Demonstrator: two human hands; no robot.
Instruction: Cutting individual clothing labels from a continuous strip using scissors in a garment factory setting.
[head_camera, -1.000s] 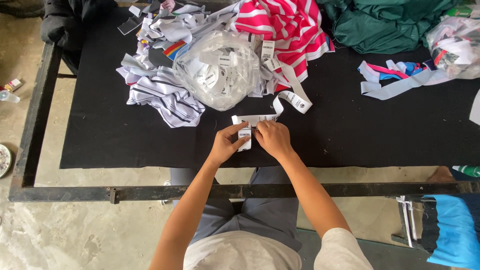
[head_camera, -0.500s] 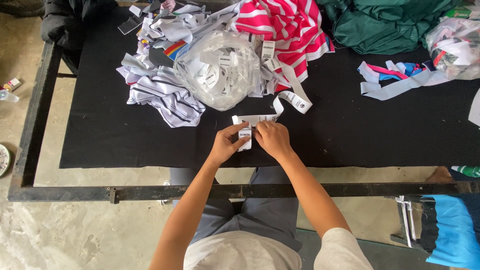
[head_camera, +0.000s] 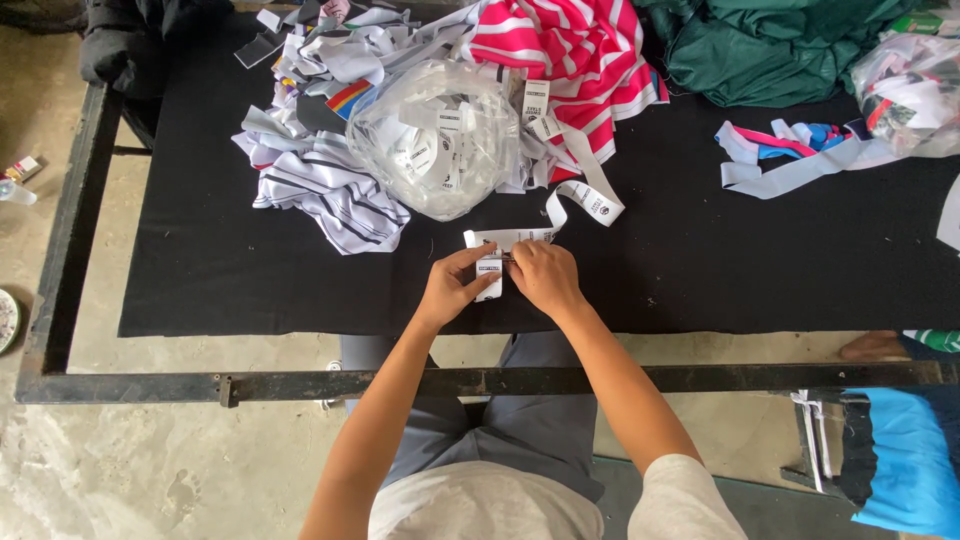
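- Hands: left hand (head_camera: 455, 288) and right hand (head_camera: 543, 278) meet at the near middle of the bench, fingers pinched on a strip of white woven labels (head_camera: 497, 250); both hands closed on it, the strip lying flat on the cloth between them, 1 short end hanging below the left thumb.
- Labels: thin, flat, rectangular, white with small dark print; the strip runs up and right as a looping ribbon (head_camera: 585, 195) toward the heap behind.
- Bag: clear crinkled plastic bag (head_camera: 435, 135), rounded and puffed, filled with loose white labels, just beyond the hands.
- Fabric: grey-and-white striped cloth (head_camera: 330, 190), crumpled, left of the bag; pink-and-white striped garment (head_camera: 575, 50) behind it; dark green folded fabric (head_camera: 770, 45) at the far right; pale ribbons with pink and blue (head_camera: 790, 160) right of centre; a 2nd clear bag (head_camera: 910, 90) at the right edge.
- Surface: bench (head_camera: 250, 290) covered in matt black cloth, set in a dark metal frame (head_camera: 300, 383).
- Room: rough, stained concrete floor (head_camera: 130, 470) left and below.
- Obstruction: the hands cover the middle of the label strip.
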